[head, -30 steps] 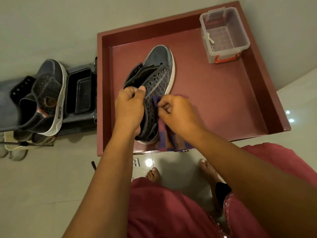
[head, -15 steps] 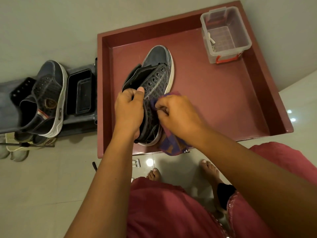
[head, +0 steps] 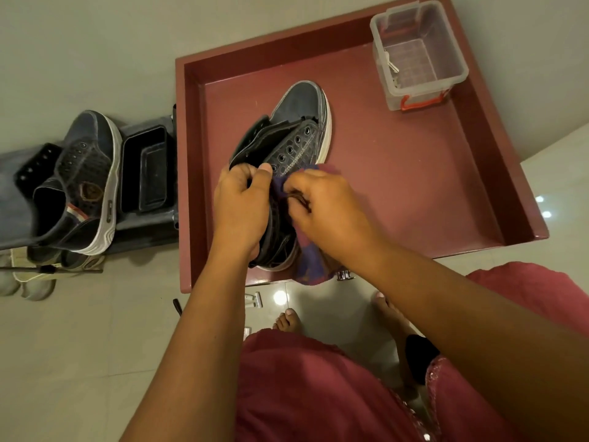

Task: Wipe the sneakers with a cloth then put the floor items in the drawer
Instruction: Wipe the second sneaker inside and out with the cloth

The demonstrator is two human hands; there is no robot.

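A dark grey sneaker (head: 298, 129) with a white sole lies in the open maroon drawer (head: 414, 193), toe pointing away from me. My left hand (head: 240, 205) grips its collar at the heel end. My right hand (head: 328, 212) presses a purple and maroon cloth (head: 310, 266) against the sneaker's right side near the eyelets. The cloth hangs over the drawer's front edge. The second sneaker (head: 86, 183) rests on a grey shoe rack to the left.
A clear plastic box (head: 420, 55) with a red latch sits in the drawer's far right corner. A black tray (head: 145, 173) lies on the rack beside the drawer. Small items (head: 255, 301) lie on the tiled floor by my bare feet. Pale shoes (head: 28, 282) sit under the rack.
My right hand with the cloth has slid up the sneaker's side toward the eyelets. The left hand keeps its hold on the collar.
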